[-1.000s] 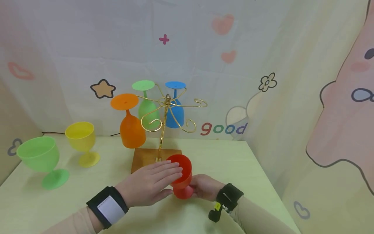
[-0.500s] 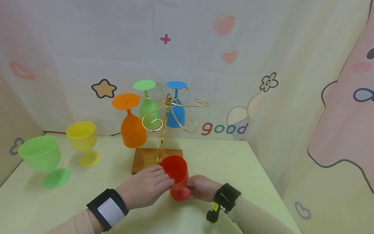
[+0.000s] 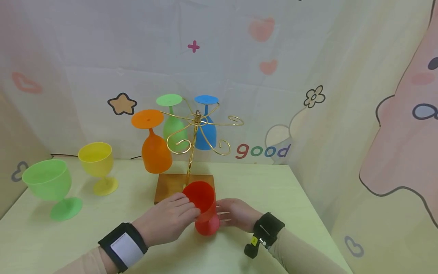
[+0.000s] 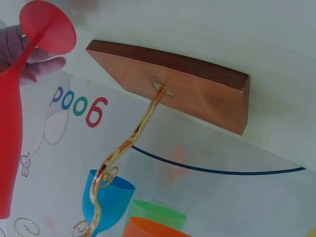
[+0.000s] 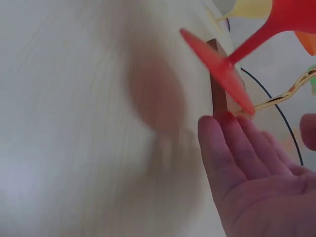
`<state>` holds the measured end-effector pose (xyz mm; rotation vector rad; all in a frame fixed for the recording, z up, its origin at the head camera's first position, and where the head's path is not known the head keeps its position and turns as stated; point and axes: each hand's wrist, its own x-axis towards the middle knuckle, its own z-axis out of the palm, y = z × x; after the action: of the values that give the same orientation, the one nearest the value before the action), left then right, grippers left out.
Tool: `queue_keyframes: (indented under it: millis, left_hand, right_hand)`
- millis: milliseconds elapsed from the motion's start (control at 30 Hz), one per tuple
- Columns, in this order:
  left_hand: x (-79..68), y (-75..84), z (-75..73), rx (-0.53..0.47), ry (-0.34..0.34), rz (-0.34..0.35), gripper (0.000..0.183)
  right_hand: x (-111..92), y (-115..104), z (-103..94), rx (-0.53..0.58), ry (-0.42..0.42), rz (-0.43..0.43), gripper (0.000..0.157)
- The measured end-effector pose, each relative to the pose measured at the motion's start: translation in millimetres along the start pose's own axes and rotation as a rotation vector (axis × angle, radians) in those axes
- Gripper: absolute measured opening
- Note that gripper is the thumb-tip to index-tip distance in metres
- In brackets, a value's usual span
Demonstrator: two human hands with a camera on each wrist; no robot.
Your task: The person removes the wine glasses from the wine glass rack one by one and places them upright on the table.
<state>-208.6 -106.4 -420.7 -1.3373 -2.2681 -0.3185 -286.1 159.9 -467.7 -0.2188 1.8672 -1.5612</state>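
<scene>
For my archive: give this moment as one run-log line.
left hand: holds red stemmed goblet; right hand: fingers extended near its foot; gold metal rack: inverted orange goblet, green goblet, blue goblet

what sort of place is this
Probably a small indoor set for filming or demonstration: a cartoon-print curtain hangs behind and beside a pale table, and black bands are strapped round both wrists.

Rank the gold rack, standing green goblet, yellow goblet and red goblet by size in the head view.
Gold rack
Standing green goblet
Yellow goblet, red goblet: look alike; left hand partly covers the latter.
</scene>
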Motion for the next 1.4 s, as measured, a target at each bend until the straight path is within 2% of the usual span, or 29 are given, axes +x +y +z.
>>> queue_keyframes:
  millis: [67, 100, 167, 300, 333, 467, 533, 633, 800, 933, 1100, 1200, 1233, 1400]
  left_hand:
    - [-2.2, -1.1, 0.4, 0.000, -0.005, -0.006, 0.028]
    - [-3.5, -1.7, 0.3, -0.001, -0.007, -0.010, 0.028]
    - [-6.4, -2.8, -0.2, 0.006, -0.008, -0.014, 0.029]
    - [-13.5, -4.8, -3.9, 0.032, 0.006, -0.018, 0.028]
    - [-15.7, -5.5, -5.3, 0.038, 0.015, -0.015, 0.028]
    - [-26.8, -10.0, -12.6, 0.053, 0.049, -0.023, 0.025]
    - [-33.4, -12.7, -16.2, 0.057, 0.050, -0.042, 0.026]
    - [-45.0, -16.2, -21.0, 0.066, 0.017, -0.110, 0.030]
    - [-67.1, -20.7, -30.1, 0.090, -0.068, -0.253, 0.036]
    - [-85.6, -26.3, -38.5, 0.124, -0.097, -0.318, 0.034]
    - [-106.6, -36.0, -49.7, 0.179, -0.080, -0.358, 0.033]
    - [-118.9, -44.6, -58.7, 0.191, -0.047, -0.382, 0.034]
    - [-123.9, -48.3, -61.3, 0.196, -0.038, -0.390, 0.024]
    - [-151.4, -64.0, -71.8, 0.235, -0.019, -0.418, 0.027]
  right_hand:
    - [-0.7, -0.7, -2.7, -0.083, 0.069, -0.034, 0.046]
    - [-1.3, -1.0, -3.5, -0.169, 0.113, -0.059, 0.049]
    - [-2.3, -0.8, -4.5, -0.399, 0.193, -0.131, 0.052]
    - [-4.2, 1.7, -4.9, -0.937, 0.364, -0.259, 0.057]
    - [-4.3, 2.8, -5.4, -1.038, 0.390, -0.289, 0.059]
    - [-4.5, 6.8, -9.0, -1.287, 0.474, -0.328, 0.069]
    - [-4.6, 8.3, -11.3, -1.334, 0.502, -0.322, 0.071]
    - [-4.6, 9.5, -14.4, -1.360, 0.521, -0.329, 0.073]
    - [-3.3, 9.2, -15.4, -1.361, 0.509, -0.350, 0.074]
    - [-2.6, 8.6, -14.7, -1.359, 0.502, -0.356, 0.074]
    - [-1.7, 9.1, -15.3, -1.343, 0.499, -0.332, 0.074]
    - [-1.0, 10.0, -16.4, -1.337, 0.502, -0.320, 0.074]
    - [-1.1, 10.1, -16.6, -1.334, 0.502, -0.320, 0.074]
    - [-0.9, 11.3, -18.9, -1.322, 0.507, -0.329, 0.074]
